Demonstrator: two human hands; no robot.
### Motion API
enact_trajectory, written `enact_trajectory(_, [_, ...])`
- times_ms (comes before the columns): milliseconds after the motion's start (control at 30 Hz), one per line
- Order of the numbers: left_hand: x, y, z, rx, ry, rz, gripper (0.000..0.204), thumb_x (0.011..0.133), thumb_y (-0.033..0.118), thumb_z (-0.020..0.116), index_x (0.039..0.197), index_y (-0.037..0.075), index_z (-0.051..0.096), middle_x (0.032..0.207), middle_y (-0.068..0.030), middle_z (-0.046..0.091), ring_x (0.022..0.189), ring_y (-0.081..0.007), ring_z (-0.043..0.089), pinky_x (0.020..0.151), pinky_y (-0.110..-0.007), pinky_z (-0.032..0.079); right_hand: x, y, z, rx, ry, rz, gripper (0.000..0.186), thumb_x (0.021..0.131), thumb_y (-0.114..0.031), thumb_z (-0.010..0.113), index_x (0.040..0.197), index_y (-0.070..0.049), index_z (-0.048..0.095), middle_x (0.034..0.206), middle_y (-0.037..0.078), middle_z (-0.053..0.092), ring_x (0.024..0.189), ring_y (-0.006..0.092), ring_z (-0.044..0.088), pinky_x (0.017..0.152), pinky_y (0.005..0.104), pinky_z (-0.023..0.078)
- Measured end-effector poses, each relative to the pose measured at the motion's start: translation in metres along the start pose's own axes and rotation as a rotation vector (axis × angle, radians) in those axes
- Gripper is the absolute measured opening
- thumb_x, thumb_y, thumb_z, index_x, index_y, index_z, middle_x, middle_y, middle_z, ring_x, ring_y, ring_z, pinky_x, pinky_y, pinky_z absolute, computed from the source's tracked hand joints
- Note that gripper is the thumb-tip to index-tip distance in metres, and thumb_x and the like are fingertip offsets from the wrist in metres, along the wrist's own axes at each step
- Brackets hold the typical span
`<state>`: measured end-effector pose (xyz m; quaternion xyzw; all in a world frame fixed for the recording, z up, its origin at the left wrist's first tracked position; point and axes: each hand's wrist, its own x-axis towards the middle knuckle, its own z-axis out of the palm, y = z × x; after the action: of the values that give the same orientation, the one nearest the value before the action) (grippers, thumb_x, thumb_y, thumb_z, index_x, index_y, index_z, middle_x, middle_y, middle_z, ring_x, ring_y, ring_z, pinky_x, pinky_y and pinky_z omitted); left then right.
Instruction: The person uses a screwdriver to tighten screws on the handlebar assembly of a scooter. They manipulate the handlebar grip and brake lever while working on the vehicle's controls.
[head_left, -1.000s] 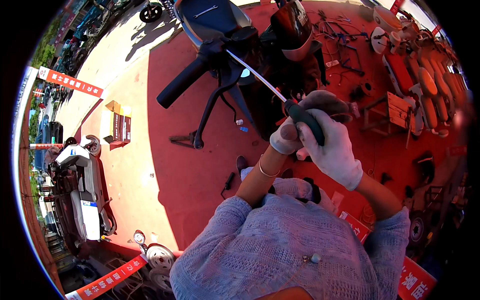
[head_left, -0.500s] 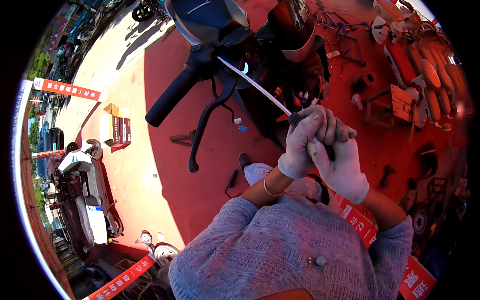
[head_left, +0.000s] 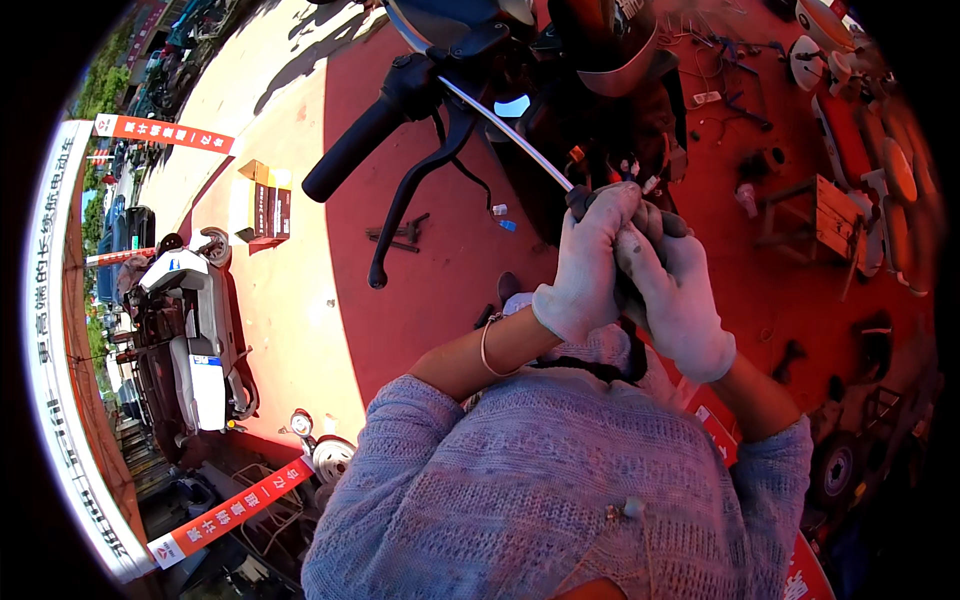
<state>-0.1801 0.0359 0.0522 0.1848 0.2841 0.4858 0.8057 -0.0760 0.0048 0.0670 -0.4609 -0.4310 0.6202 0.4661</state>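
Both my hands wear whitish work gloves with dirty fingertips and close together around the dark handle of a long screwdriver (head_left: 517, 140). My left hand (head_left: 583, 270) grips it near the shaft, and my right hand (head_left: 685, 300) presses against the left, wrapped round the handle's end. Most of the handle is hidden by the fingers. The bright metal shaft slants up to the left, its tip at the handlebar controls of a scooter. Beside the tip are a black rubber grip (head_left: 345, 153) and a black brake lever (head_left: 400, 215).
Loose wire connectors (head_left: 506, 226) hang below the handlebar. On the red floor stand a wooden stool (head_left: 838, 220) and, at the left, an open cardboard box (head_left: 265, 210). Another scooter (head_left: 190, 350) is parked further left. Seats and body panels (head_left: 895, 200) are piled at the far right.
My view has shifted, so the handlebar sits higher in it. Both hands stay closed around the screwdriver, whose shaft still reaches the handlebar; the left hand's fingers have turned slightly.
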Motion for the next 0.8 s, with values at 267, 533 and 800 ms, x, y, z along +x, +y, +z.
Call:
enact_trajectory(267, [-0.007,0.005,-0.006,0.156,-0.142,0.006,0.029,0.097,0.034,0.050,0.091,0.006,0.055,0.089,-0.0045,0.058,0.095,-0.0169,0.058,0.090,-0.031,0.048,-0.012,-0.018,-0.005,0.079,-0.004,0.220,0.029,0.097,-0.024,0.054,0.082,0.000,0.061,0.060,-0.002,0.050,0.046,0.0024,0.043,0.040,0.0193,0.032])
enact_trajectory(533, [-0.015,0.033,-0.068,0.434,-0.137,0.215,0.042,0.097,0.029,0.054,0.125,-0.002,0.046,0.111,-0.0141,0.060,0.105,-0.0244,0.060,0.093,-0.039,0.051,-0.082,0.032,-0.046,-0.232,0.088,0.051,0.029,0.094,-0.020,0.059,0.109,0.004,0.060,0.072,0.000,0.057,0.054,0.0012,0.046,0.047,0.0168,0.036])
enact_trajectory(800, [0.017,0.084,-0.109,0.679,-0.077,0.360,0.033,0.098,0.022,0.052,0.119,-0.003,0.051,0.102,-0.0111,0.063,0.098,-0.0215,0.063,0.092,-0.037,0.053,-0.030,0.060,-0.004,-0.259,0.109,-0.051,0.027,0.093,-0.021,0.059,0.109,0.000,0.062,0.070,-0.003,0.054,0.055,0.0021,0.045,0.049,0.0188,0.037])
